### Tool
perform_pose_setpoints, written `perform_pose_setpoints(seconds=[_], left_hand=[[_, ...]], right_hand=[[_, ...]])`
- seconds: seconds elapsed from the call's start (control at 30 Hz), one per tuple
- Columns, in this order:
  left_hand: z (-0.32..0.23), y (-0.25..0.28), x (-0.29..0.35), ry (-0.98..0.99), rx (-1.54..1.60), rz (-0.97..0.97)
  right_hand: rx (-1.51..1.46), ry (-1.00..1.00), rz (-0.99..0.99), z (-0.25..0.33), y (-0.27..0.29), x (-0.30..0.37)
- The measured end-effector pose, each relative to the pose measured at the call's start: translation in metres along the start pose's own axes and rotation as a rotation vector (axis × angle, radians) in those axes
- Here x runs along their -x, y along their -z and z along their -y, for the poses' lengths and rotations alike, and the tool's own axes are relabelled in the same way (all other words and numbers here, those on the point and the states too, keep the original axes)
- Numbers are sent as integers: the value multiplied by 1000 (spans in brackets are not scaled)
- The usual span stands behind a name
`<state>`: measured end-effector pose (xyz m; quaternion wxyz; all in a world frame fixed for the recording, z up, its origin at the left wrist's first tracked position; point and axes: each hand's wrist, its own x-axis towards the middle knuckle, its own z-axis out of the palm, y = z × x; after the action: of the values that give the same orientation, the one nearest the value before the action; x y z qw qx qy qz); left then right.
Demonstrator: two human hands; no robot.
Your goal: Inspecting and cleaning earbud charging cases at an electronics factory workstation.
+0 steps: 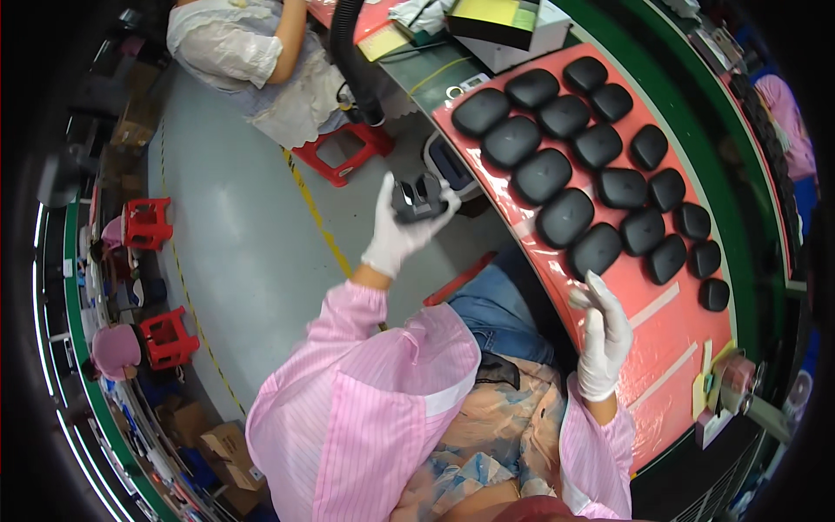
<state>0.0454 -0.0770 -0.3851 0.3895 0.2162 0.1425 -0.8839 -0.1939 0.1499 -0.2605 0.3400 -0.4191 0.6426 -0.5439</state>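
My left hand (396,233), in a white glove, is held out over the aisle floor, its fingers wrapped round a small black case (419,209). Two dark recesses with a shiny strip show on the case's upper side. Its finer details are too small to make out. My right hand (604,337), also gloved in white, hovers by the near edge of the red mat with its fingers apart and nothing visible in them. Just beyond its fingertips lies the nearest of several rounded black cases (595,250), set out in slanting rows on the red mat (670,335).
A clamp-like fixture (739,384) stands at the mat's right end. Boxes (500,30) and a black hose (346,65) are at the far side. A co-worker (248,52) sits at the upper left near a red stool (344,152). More red stools (170,337) stand left.
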Motion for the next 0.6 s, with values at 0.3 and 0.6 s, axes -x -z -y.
perform_pose_setpoints(seconds=[0.3,0.6], left_hand=[[-142,-11,-129,-312,-515,-14],[-131,-7,-113,-499,-443,-184]], right_hand=[[31,-73,-99,-26,15,14],[8,-131,-153,-36,22,21]])
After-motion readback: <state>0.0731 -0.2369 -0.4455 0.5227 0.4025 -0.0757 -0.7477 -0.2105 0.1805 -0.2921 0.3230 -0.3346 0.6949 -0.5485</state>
